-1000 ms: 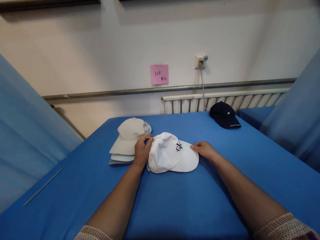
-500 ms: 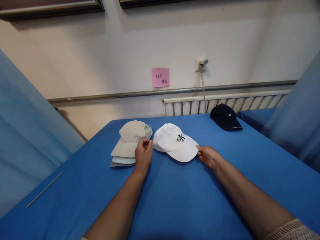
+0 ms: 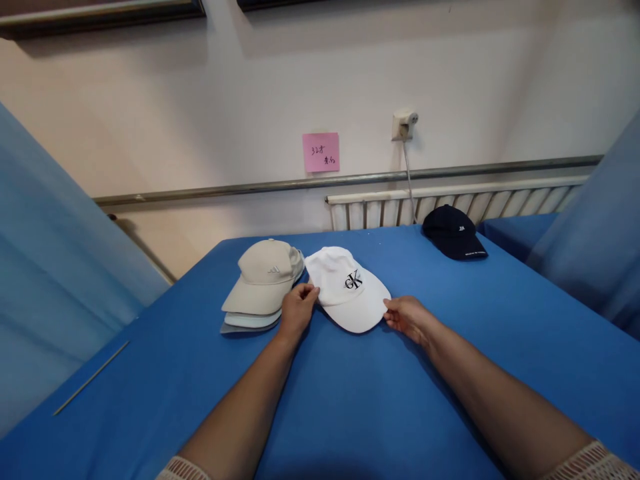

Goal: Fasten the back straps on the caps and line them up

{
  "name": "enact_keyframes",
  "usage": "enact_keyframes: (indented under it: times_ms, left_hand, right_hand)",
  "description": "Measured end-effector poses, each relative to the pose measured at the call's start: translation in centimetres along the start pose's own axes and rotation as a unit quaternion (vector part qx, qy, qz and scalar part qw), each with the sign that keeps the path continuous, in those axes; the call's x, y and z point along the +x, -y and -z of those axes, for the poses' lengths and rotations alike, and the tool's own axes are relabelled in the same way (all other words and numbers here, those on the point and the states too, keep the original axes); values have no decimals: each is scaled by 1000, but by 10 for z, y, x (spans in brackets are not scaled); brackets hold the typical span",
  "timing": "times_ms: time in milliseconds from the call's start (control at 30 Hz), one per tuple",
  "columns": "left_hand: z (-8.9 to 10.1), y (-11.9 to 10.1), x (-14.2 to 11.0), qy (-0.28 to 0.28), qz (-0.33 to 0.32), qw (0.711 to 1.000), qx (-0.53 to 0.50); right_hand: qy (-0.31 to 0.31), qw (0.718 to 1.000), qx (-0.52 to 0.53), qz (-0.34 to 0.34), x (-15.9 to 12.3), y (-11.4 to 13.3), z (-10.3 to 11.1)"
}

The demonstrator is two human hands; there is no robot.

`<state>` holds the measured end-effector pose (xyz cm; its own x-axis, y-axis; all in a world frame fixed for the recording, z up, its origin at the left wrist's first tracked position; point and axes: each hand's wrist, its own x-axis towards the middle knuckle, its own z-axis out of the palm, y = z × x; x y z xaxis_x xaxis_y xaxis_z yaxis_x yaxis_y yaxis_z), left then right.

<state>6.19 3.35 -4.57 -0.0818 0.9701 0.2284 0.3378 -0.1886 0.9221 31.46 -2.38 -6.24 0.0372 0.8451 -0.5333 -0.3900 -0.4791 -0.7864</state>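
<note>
A white baseball cap [image 3: 335,283] with a dark "CK"-like monogram lies between my hands, its brim toward me and to the right. My left hand [image 3: 299,308] pinches the cap's left lower edge. On the brim's right edge, the thumb and fingers of my right hand [image 3: 404,317] are closed. Just left of the white cap stands a stack of caps, with a beige cap [image 3: 265,273] on top and pale and grey brims showing below it. My left hand is close beside this stack and hides a little of it.
A dark navy cap [image 3: 453,233] lies at the back right of the blue-covered table [image 3: 330,413]. A thin stick [image 3: 91,378] lies at the left. Behind are a metal rail [image 3: 240,189], a radiator and a plugged-in socket; blue curtains hang at both sides.
My left hand has moved right, from beside the stack onto the white cap's edge. The cap has turned slightly, its brim now pointing more toward me. My right hand has shifted slightly left.
</note>
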Motion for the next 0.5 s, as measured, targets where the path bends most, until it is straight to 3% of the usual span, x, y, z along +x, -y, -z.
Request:
enact_keyframes:
  times_ms: [133,200,300,500]
  left_hand:
    - [9,-14,-3,69,40,976,-203]
    - [11,-17,-3,107,61,962,-243]
    - [11,-12,0,103,54,971,-207]
    - [5,4,6,15,6,1000,-19]
  right_hand:
    - [9,1000,5,-3,0,-1,-1]
    - [12,1000,3,-2,-2,0,-2]
    - [14,1000,-6,4,-6,1,-5]
    - [-7,999,-43,16,-7,0,-11]
